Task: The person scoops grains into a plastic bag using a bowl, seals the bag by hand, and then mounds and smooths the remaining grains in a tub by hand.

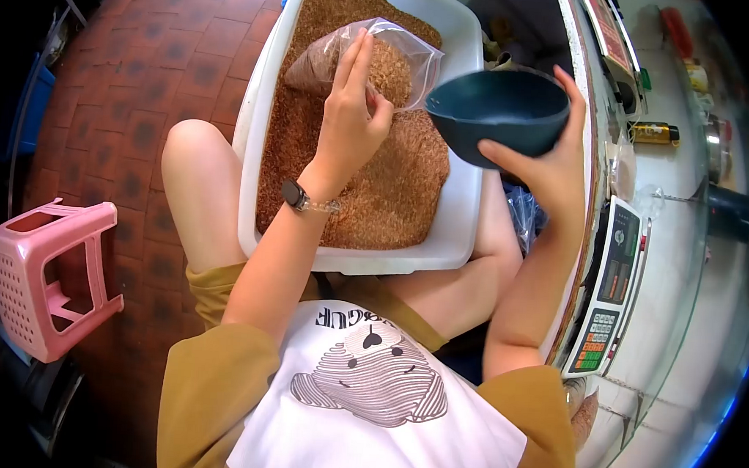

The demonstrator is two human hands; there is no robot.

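A clear plastic bag [316,61], partly filled with brown grain-like material, lies tilted in a white tub [464,213]. My left hand [356,106] is at the bag, its fingers along the plastic near the open mouth and the thumb bent toward them. My right hand [556,159] grips a dark teal bowl [500,105], with the thumb on the near side and fingers round the far right side. The bowl is tilted beside the bag's mouth, over the tub's right edge. Loose brown grains [377,192] spread over the tub's bottom. The bowl's contents cannot be made out.
A pink plastic stool [25,283] lies on the red tiled floor [133,153] at left. To the right, a digital scale [604,288] stands by a glass-edged counter, with a small dark bottle [655,133] farther back. A blue plastic bag [521,216] is below the bowl.
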